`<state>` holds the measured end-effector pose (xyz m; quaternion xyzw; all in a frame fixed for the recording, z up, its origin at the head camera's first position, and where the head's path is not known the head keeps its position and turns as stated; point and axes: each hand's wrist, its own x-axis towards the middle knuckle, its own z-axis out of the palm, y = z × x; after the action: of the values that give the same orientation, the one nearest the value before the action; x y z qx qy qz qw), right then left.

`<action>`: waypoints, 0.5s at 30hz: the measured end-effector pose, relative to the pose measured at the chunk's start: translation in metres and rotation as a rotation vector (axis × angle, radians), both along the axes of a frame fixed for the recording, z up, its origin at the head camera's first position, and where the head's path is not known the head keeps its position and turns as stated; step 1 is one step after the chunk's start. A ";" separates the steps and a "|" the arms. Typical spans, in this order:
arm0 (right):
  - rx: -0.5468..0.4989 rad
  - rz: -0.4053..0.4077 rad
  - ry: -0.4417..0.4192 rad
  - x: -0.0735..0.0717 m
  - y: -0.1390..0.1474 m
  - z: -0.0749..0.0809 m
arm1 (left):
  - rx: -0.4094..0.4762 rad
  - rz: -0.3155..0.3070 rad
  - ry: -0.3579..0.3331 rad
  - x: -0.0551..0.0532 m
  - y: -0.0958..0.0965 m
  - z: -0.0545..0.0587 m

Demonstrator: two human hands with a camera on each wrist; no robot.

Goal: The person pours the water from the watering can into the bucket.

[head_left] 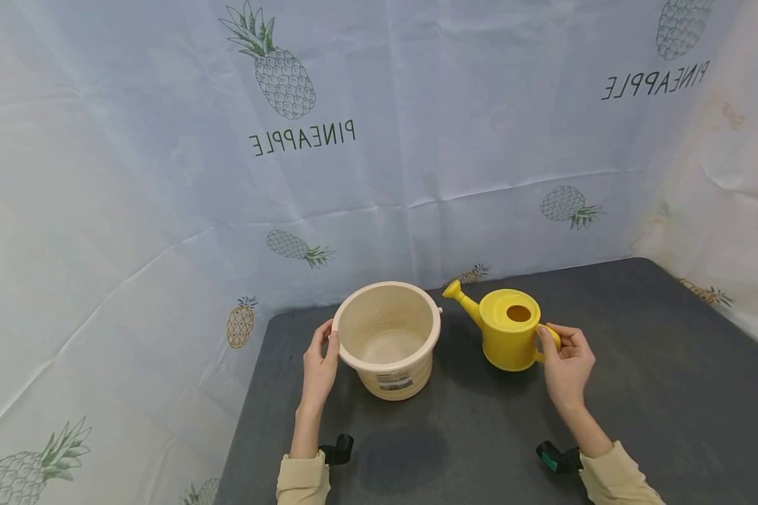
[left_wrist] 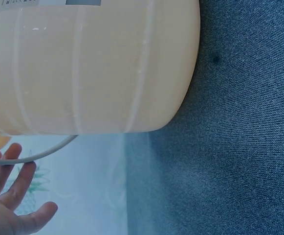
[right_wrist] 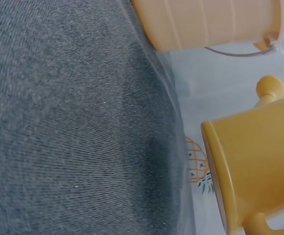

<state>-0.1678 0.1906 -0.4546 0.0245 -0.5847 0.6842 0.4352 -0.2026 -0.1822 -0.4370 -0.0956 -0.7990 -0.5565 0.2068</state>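
A cream bucket [head_left: 394, 382] with a label on its front stands upright on the dark table, its inside bare. At its left rim is my left hand [head_left: 318, 365], thumb apart from the fingers. The left wrist view has fingertips [left_wrist: 28, 171] touching the thin bail handle [left_wrist: 54, 149]. My right hand [head_left: 568, 361] grips a yellow watering can [head_left: 508, 344] by its loop handle [head_left: 551, 338]. The can's spout points left toward the bucket, and backdrop shows between its base and the table in the right wrist view. Most of the right hand is hidden there.
The dark cloth-textured table [head_left: 480, 435] spreads under both things and far to the right. Close behind and to the left hangs a pale curtain [head_left: 417, 140] printed with pineapples. Black straps [head_left: 337, 450] sit on the wrists.
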 end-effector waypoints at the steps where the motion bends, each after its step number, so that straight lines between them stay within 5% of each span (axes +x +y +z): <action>1: -0.009 0.002 0.002 -0.002 0.001 -0.004 | -0.003 0.000 0.001 0.000 0.000 0.000; 8: -0.030 0.022 0.038 -0.009 0.001 -0.016 | 0.008 0.006 -0.029 0.001 0.000 0.000; 15: -0.036 0.054 0.091 -0.004 -0.008 -0.009 | 0.006 0.000 -0.019 0.001 0.000 0.000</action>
<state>-0.1716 0.1830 -0.4635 0.0638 -0.5508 0.7045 0.4431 -0.2020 -0.1823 -0.4375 -0.0896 -0.7994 -0.5596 0.1997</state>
